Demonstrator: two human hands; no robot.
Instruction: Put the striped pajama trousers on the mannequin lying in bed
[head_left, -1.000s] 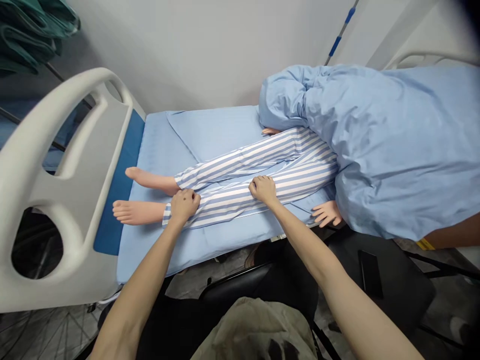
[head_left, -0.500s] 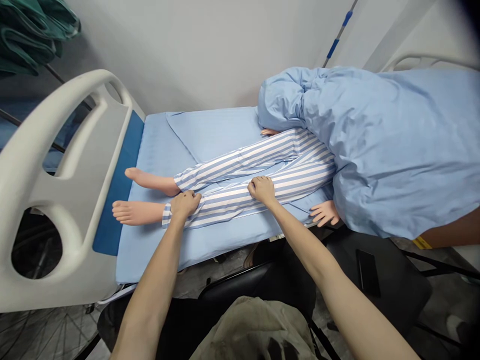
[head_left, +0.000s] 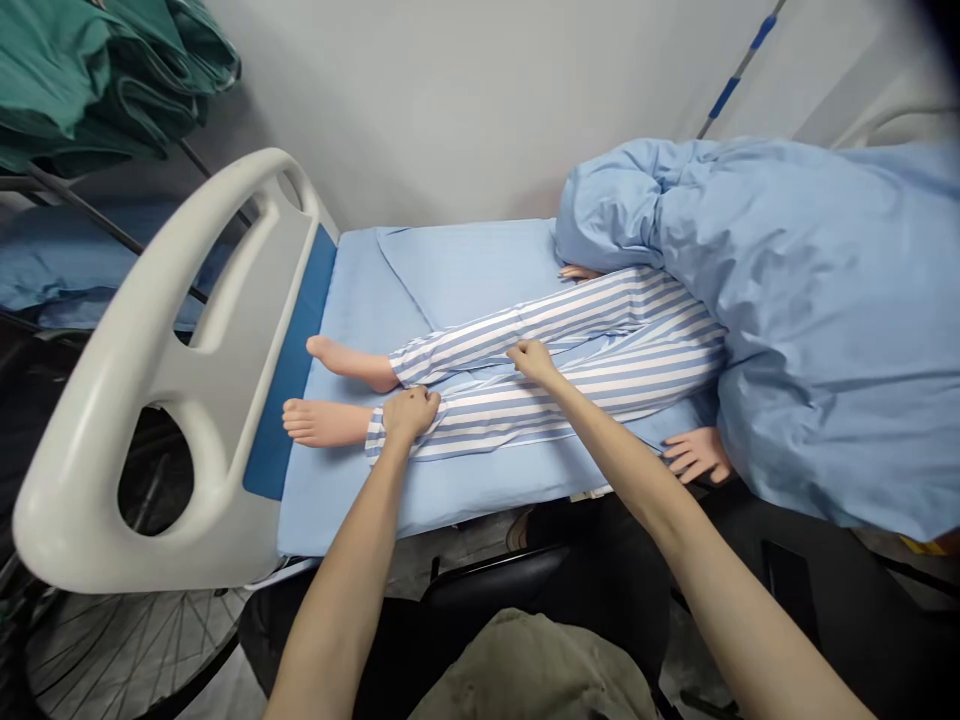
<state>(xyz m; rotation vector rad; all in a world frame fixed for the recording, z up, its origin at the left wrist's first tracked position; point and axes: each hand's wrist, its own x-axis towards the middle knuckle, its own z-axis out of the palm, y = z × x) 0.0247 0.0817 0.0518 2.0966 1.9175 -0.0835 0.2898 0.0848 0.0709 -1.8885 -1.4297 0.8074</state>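
Note:
A manikin in blue-and-white striped trousers [head_left: 637, 375] lies on the bed, its bare feet at the left. Over the near shin, just above the near foot [head_left: 327, 423], my left hand [head_left: 412, 410] is closed round the trouser leg. My right hand [head_left: 532, 360] is curled closed at the inner side of the far leg, around knee height. What its fingers hold, if anything, is hidden. The far foot [head_left: 351, 362] points left. A blue quilt [head_left: 817, 300] covers the upper body, and one manikin hand [head_left: 697, 455] sticks out from under its near edge.
A white-and-grey footboard [head_left: 225, 400] stands at the left end of the light blue mattress [head_left: 465, 270]. Black chairs [head_left: 510, 572] are below the near edge, with a dark phone [head_left: 791, 590] on one. A wheel [head_left: 135, 640] and green cloth [head_left: 112, 80] are at the left.
My right hand has left the near trouser leg and moved across to the far leg, fingers curled. My left hand stays on the near shin. The view has shifted left.

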